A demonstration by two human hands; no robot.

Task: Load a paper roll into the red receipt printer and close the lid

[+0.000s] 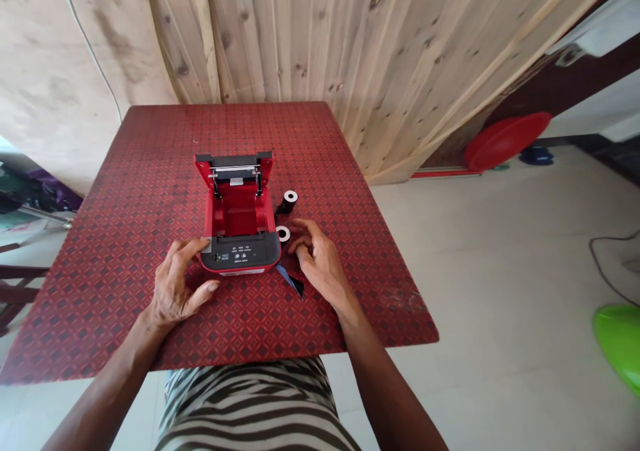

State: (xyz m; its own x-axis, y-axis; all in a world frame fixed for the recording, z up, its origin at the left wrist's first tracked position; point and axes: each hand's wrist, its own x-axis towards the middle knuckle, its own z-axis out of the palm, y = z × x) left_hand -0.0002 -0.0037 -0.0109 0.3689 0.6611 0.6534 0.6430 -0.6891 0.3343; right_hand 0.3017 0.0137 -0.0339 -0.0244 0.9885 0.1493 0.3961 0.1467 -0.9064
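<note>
Paper roll (283, 233) at right hand (320, 261) fingertips

Head view, steeply down over table (150, 191)

The little red printer (240, 228) has tiny white words on its dark front strip, by the buttons. They are too small to read. No other words show.

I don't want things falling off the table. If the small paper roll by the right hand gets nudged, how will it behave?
The paper roll looks small and probably light, so the right hand could shift it easily. It seems to stand on its flat end; tipped over, it would likely roll.
</note>
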